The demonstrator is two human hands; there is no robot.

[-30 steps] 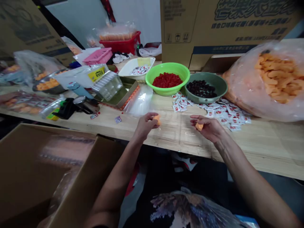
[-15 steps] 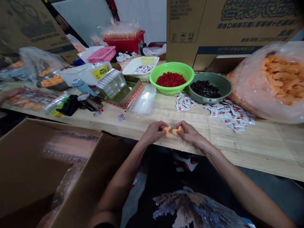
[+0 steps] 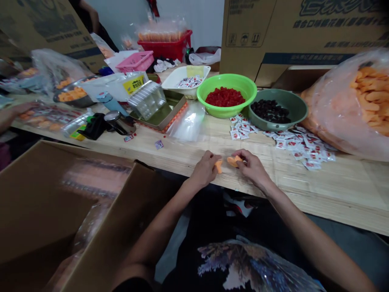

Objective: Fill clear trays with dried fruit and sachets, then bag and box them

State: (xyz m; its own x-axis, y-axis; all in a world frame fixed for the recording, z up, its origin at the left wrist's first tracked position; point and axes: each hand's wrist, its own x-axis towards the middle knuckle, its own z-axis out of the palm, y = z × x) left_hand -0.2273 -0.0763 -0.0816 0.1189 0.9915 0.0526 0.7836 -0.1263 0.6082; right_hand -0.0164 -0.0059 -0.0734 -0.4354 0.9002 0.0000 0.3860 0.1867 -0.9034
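Observation:
Just above the front edge of the wooden table [image 3: 273, 182], my left hand [image 3: 204, 171] pinches an orange candy piece [image 3: 219, 166] between thumb and fingers. Facing it across a small gap, my right hand [image 3: 253, 169] grips a second orange candy piece [image 3: 232, 162]; its fingers cover part of it. The two pieces are apart. Behind my hands stand a bright green bowl [image 3: 202, 99] of red bits and a dark green bowl [image 3: 299, 108] of dark pieces. Small printed sachets [image 3: 310, 148] lie scattered in front of the bowls. To the right, a big clear bag [image 3: 331, 109] holds similar orange pieces.
An open cardboard box [image 3: 39, 194] with wrapped packs stands at lower left. Clear plastic sheets [image 3: 188, 123], a tin tray [image 3: 174, 109], a clear plastic tray [image 3: 147, 101] and a tape dispenser [image 3: 92, 126] occupy the table's left side. Another person's hand [image 3: 22, 108] touches a pack at far left.
The view has shifted slightly. Both hands keep hold of their orange pieces; the left one has turned so less of its piece shows, and the right piece is tilted differently.

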